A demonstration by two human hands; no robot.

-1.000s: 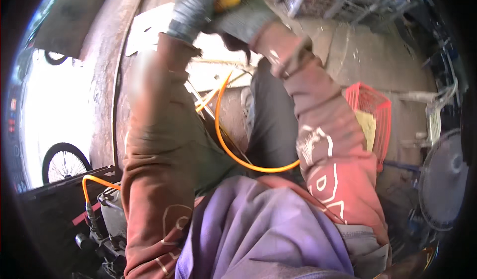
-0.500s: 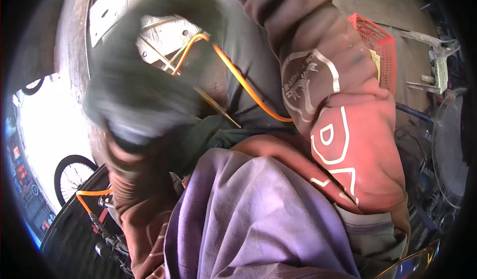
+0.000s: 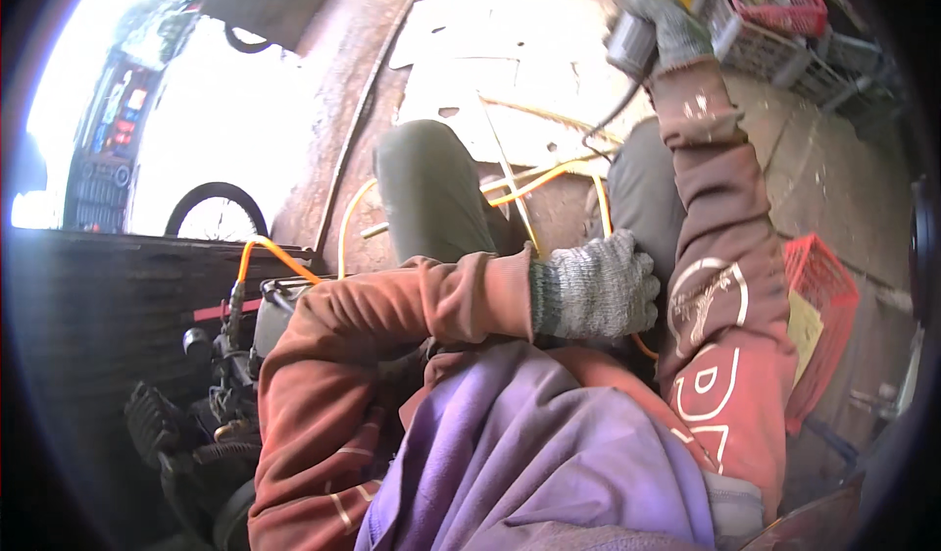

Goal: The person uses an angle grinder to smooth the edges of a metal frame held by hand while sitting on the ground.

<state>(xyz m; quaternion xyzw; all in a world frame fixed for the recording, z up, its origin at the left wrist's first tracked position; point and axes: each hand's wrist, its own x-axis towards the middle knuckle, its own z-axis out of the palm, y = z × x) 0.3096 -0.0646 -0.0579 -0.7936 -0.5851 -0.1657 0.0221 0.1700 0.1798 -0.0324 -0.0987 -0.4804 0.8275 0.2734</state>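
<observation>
My right hand (image 3: 674,29), in a grey knit glove, reaches out to the far right. Its fingers are wrapped around a yellow and grey corded power tool (image 3: 632,45), cut off by the top of the picture. A dark cord (image 3: 616,112) trails down from the tool toward my knee. Close to my lap, my left hand (image 3: 596,288) is gloved too and closed with the fingers curled in. An orange hose (image 3: 606,208) runs to this hand and shows again below it; whether the hand grips it is hidden.
Between and beyond my knees lie thin metal rods (image 3: 508,171) and a pale perforated board (image 3: 510,56). A red basket (image 3: 821,296) stands at right; crates (image 3: 760,46) stand far right. Machinery (image 3: 221,404) is at left, with a wheel (image 3: 216,213) behind it.
My left hand and arm, blurred and raised before, have come down to my lap. The view has shifted, bringing my right hand and the power tool into sight.
</observation>
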